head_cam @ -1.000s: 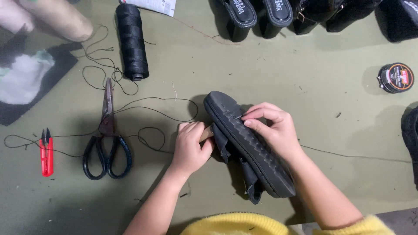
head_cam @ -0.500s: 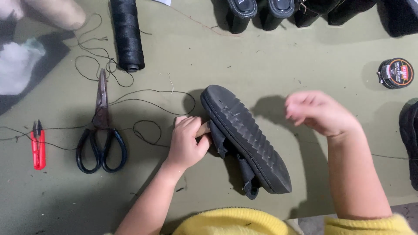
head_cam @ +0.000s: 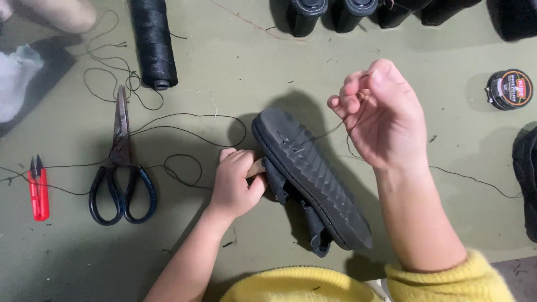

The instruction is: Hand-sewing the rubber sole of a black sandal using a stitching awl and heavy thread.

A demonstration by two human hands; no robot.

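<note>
I see the left hand (head_cam: 235, 184) closed on the edge of the shoe (head_cam: 310, 179), sole up, just right of it. Right hand (head_cam: 383, 114) raised above the shoe, fingers pinching black thread (head_cam: 321, 134) running down to the sole. Scissors (head_cam: 120, 162) left; tin (head_cam: 509, 89) right, lid on

Shoe (head_cam: 313, 184) sole-up mid-table, left hand (head_cam: 235, 184) touching its left edge, right hand (head_cam: 383, 114) above its right side with thread (head_cam: 327, 131) running down to the sole. Scissors (head_cam: 120, 168) left of the shoe, snips (head_cam: 38, 187) further left. Spool (head_cam: 154, 42) behind the scissors. Tin (head_cam: 509, 89) far right.
</note>
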